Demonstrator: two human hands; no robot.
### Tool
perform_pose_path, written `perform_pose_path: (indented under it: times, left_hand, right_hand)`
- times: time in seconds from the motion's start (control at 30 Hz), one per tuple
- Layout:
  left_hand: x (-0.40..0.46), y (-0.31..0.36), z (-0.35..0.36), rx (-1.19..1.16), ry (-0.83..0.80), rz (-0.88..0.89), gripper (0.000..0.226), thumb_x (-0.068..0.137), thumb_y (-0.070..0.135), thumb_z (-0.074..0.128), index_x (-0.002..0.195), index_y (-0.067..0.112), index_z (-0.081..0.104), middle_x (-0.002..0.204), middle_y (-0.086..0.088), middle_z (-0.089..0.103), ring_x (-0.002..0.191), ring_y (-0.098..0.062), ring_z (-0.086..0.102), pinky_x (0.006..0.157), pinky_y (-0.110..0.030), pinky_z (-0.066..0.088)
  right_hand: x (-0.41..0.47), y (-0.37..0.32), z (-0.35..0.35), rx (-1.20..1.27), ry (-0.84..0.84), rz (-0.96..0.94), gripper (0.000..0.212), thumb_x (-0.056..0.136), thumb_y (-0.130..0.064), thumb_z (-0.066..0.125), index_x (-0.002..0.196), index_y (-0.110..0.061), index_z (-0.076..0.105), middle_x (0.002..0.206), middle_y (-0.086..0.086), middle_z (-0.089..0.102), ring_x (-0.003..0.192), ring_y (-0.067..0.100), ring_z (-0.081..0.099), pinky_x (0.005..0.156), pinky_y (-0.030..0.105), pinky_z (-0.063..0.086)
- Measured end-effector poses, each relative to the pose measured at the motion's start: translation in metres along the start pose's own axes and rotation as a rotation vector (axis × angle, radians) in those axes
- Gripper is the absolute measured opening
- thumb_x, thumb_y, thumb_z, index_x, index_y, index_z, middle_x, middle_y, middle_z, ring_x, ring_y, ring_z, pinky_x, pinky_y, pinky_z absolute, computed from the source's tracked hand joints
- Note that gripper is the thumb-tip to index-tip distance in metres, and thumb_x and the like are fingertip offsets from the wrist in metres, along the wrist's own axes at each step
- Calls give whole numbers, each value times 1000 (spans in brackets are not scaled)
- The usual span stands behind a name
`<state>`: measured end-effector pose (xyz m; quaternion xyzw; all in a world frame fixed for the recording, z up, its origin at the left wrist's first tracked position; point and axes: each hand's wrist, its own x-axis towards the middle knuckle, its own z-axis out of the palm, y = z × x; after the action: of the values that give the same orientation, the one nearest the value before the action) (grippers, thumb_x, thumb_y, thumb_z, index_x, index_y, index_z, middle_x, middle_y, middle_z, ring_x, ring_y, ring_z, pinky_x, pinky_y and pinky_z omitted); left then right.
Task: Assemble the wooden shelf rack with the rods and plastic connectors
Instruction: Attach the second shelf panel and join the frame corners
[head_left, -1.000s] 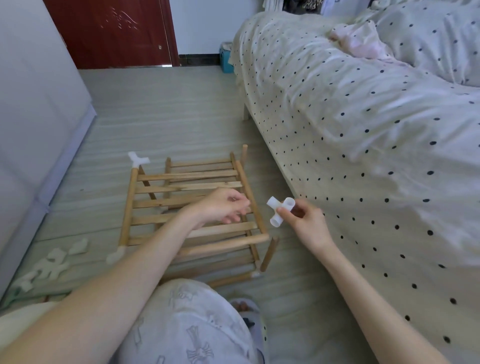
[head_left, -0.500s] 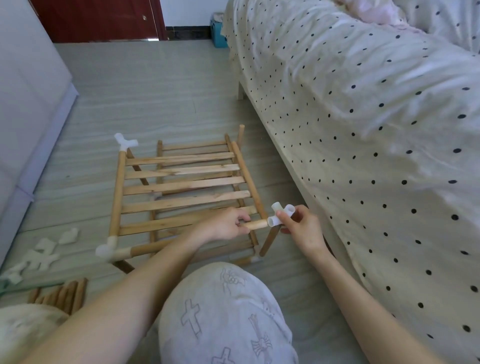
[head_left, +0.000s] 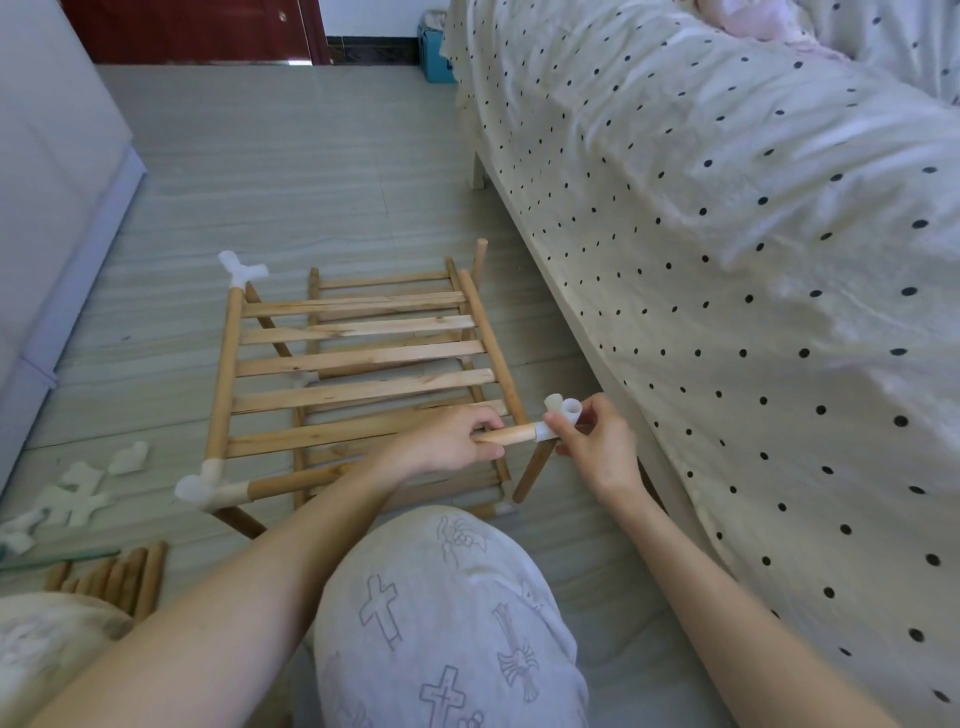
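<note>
Loose white plastic connectors (head_left: 78, 493) are lying at nine o'clock on the grey floor (head_left: 311, 171). The slatted wooden shelf rack (head_left: 358, 364) is standing centrally. The left hand (head_left: 452, 441) is gripping its round wooden front rod (head_left: 511, 434); at three o'clock, the right hand (head_left: 597, 441) is pinching a white plastic corner connector (head_left: 558, 415) onto the rod's end.

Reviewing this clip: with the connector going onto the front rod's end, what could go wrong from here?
1. The right hand only pinches the white connector; it may seat crooked on the front rod that the left hand grips.
2. The leg rod below leans; it might miss its socket.
3. Pushing could loosen the opposite corner connector.
</note>
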<state>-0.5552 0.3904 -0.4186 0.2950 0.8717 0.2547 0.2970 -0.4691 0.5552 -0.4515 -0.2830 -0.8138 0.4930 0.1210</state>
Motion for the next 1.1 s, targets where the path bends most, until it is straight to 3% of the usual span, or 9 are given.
perform_pose_path:
  times: [0.2,0.37,0.47,0.57,0.7,0.83,0.9,1.0,1.1]
  left_hand:
    - [-3,0,2,-33,32,-25,31,88,31,62,118,24,57,94,11,49,92,-12,50,81,-26,37]
    - [-4,-1,3,-49,46,-36,26,87,30,64,112,23,60,86,15,47,89,-10,50,78,-26,35]
    - [-3,0,3,-41,61,-63,14,86,31,65,97,24,61,89,8,54,85,-11,52,75,-26,36]
    - [-4,2,3,-71,89,-76,15,84,28,67,96,18,67,91,3,61,87,-14,56,77,-27,40]
    - [-6,4,5,-83,97,-86,15,84,25,68,94,15,69,91,-2,64,88,-17,58,79,-31,43]
    - [-6,4,5,-56,88,-76,10,85,25,67,91,17,68,86,0,63,80,-13,55,70,-27,39]
    - [-6,4,4,-24,89,-63,10,86,25,66,93,18,67,83,4,59,78,-11,53,69,-26,36]
    - [-5,2,2,48,41,-29,7,89,26,61,95,23,60,84,7,55,81,-11,51,69,-26,35]
    - [-6,-2,-2,26,-16,-16,26,92,28,57,117,22,60,103,8,57,96,-12,52,84,-28,39]
  right_hand:
    - [-4,-5,0,-23,12,-25,26,84,-37,67,74,-19,50,72,-3,61,68,14,65,57,19,45]
    - [-9,-10,2,-18,10,-39,29,85,-48,60,81,-19,59,75,-6,64,76,12,63,66,22,46]
    - [-12,-15,0,-38,9,-38,37,90,-52,48,75,-20,58,69,-8,61,69,9,58,65,25,42]
    - [-16,-17,-1,-83,-7,-73,38,94,-46,45,71,-19,56,62,-9,56,62,8,52,62,24,37]
    - [-18,-21,0,-140,-29,-96,35,94,-41,50,80,-11,63,69,-4,64,73,15,60,68,28,43]
    - [-24,-19,3,-185,-57,-128,37,96,-38,45,86,-7,63,74,4,67,76,22,63,74,39,50]
    - [-26,-15,3,-104,-98,-115,38,99,-33,41,90,-3,63,80,10,67,82,26,63,77,44,53]
    - [-22,-9,-4,317,-251,73,31,101,-20,35,101,-11,65,97,2,69,100,17,64,73,31,58]
    - [-16,5,-8,490,-328,176,31,98,-9,40,125,-7,55,117,7,64,108,14,61,74,25,57]
